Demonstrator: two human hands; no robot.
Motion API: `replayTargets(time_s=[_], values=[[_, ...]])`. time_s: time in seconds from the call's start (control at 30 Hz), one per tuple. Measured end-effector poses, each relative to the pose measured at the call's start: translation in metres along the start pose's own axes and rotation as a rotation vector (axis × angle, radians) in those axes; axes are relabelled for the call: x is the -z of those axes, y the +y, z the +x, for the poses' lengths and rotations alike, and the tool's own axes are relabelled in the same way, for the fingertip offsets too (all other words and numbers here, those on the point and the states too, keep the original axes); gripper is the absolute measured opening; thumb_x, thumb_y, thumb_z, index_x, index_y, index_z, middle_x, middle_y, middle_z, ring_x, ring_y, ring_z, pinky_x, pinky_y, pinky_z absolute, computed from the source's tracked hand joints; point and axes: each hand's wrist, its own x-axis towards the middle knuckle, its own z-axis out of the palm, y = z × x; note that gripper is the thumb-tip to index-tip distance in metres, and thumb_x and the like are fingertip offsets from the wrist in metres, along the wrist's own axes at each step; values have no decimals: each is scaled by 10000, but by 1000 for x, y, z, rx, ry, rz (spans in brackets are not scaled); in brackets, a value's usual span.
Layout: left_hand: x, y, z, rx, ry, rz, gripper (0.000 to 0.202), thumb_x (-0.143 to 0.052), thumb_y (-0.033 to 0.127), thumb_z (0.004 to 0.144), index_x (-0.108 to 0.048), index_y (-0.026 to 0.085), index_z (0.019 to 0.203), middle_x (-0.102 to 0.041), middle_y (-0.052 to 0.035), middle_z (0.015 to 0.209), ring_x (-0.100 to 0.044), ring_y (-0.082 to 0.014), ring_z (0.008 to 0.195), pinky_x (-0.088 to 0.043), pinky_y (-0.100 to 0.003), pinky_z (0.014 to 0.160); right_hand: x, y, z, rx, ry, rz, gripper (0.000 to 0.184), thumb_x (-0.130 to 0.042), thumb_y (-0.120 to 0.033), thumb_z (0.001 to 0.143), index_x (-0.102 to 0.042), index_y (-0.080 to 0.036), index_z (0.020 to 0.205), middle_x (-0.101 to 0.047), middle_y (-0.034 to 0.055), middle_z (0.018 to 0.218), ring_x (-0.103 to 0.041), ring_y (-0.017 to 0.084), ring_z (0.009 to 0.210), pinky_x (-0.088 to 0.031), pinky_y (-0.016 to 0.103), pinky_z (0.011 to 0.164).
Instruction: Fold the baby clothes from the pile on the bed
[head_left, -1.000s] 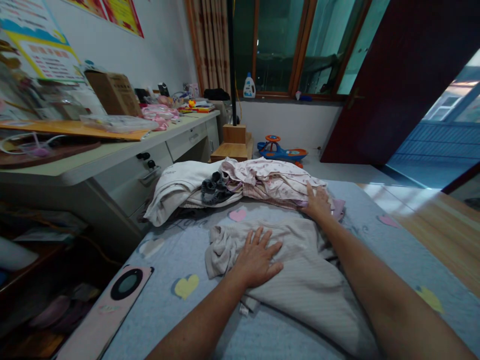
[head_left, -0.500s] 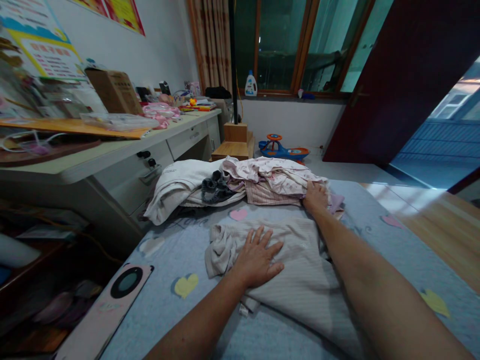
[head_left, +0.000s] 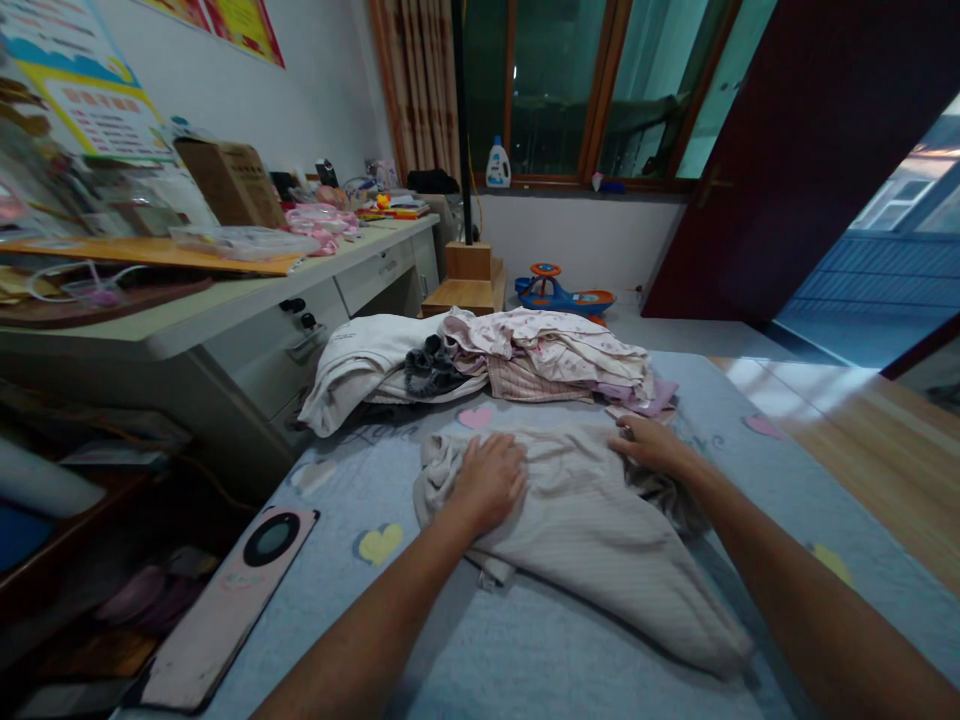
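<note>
A beige striped garment [head_left: 592,530] lies spread on the blue bed sheet [head_left: 525,660] in front of me. My left hand [head_left: 489,482] rests on its upper left part with the fingers curled into the cloth. My right hand [head_left: 651,445] lies on the garment's upper right edge, fingers bent onto the fabric. Just behind them sits a heap of clothes: a pink floral piece [head_left: 555,350], a dark grey item [head_left: 426,368] and a white garment [head_left: 360,365].
A desk with drawers [head_left: 247,330] crowded with boxes and clutter runs along the left. A pink phone-like object [head_left: 232,600] lies at the bed's left edge. Beyond the bed are a wooden step [head_left: 469,280], a toy car [head_left: 559,295], a detergent bottle [head_left: 498,165] and an open door [head_left: 787,160].
My right hand came off the pink floral pile and back onto the beige garment's top right edge. My left hand slid up the garment and its fingers curled.
</note>
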Motion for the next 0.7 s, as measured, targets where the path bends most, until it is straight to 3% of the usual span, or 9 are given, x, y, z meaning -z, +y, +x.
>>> replayTargets(time_s=[0.1, 0.17, 0.27, 0.33, 0.4, 0.5, 0.57, 0.63, 0.7], values=[[22, -24, -4, 241, 34, 182, 438, -521, 302, 940, -529, 215, 1369, -530, -177, 1443, -434, -353, 1370, -227, -606, 1144, 2, 2, -18, 65, -58, 2, 309, -593, -328, 873, -702, -136, 1089, -721, 137, 1112, -662, 241, 989, -438, 278, 800], [35, -42, -6, 356, -59, 237, 452, -540, 296, 919, -528, 192, 1358, -636, -185, 1285, -545, -356, 1234, -335, -572, 1063, 12, 2, -22, 123, -42, 31, 234, -575, -275, 870, -715, -148, 1007, -731, 113, 1045, -660, 220, 948, -429, 260, 789], [50, -60, -5, 384, -148, 236, 319, -475, 209, 920, -621, 215, 1204, -692, -134, 1162, -607, -301, 1113, -414, -442, 954, 31, -2, -19, 108, 63, 49, 212, -558, -249, 865, -718, -167, 978, -733, 98, 1007, -650, 221, 919, -425, 268, 790], [57, -64, -1, 369, -109, 253, 299, -435, 191, 930, -657, 228, 1127, -689, -117, 1139, -604, -289, 1094, -407, -413, 929, 40, -6, -13, 38, 173, 28, 228, -519, -239, 885, -714, -174, 983, -728, 107, 1011, -641, 233, 936, -426, 285, 804], [62, -61, 4, 373, 1, 277, 321, -405, 200, 948, -664, 227, 1135, -669, -123, 1149, -581, -296, 1104, -385, -423, 945, 42, -13, -9, -71, 306, -6, 264, -466, -230, 914, -701, -168, 1018, -711, 133, 1047, -626, 256, 987, -427, 311, 832], [65, -51, 4, 411, 226, 310, 371, -426, 219, 951, -609, 219, 1273, -600, -138, 1279, -506, -319, 1197, -322, -461, 1032, 35, -24, -14, -218, 496, -48, 343, -468, -262, 928, -636, -162, 1209, -643, 178, 1210, -565, 319, 1129, -426, 383, 893], [66, -40, -5, 407, 282, 297, 391, -471, 238, 940, -574, 206, 1315, -569, -141, 1325, -484, -319, 1229, -323, -444, 1042, 27, -29, -28, -239, 537, -58, 457, -531, -326, 907, -562, -159, 1332, -588, 200, 1303, -525, 359, 1185, -424, 428, 914], [67, -28, -21, 375, 186, 219, 328, -491, 282, 944, -598, 189, 1240, -620, -132, 1228, -546, -295, 1153, -393, -389, 956, 22, -31, -51, -182, 475, -36, 478, -550, -364, 897, -562, -149, 1324, -603, 202, 1283, -545, 350, 1168, -427, 417, 912], [65, -16, -45, 375, -8, 80, 266, -468, 374, 972, -631, 196, 1084, -684, -89, 1020, -625, -262, 969, -437, -348, 820, 17, -29, -82, -95, 272, 34, 345, -495, -389, 926, -646, -188, 1162, -690, 152, 1095, -633, 295, 1002, -448, 369, 833]])
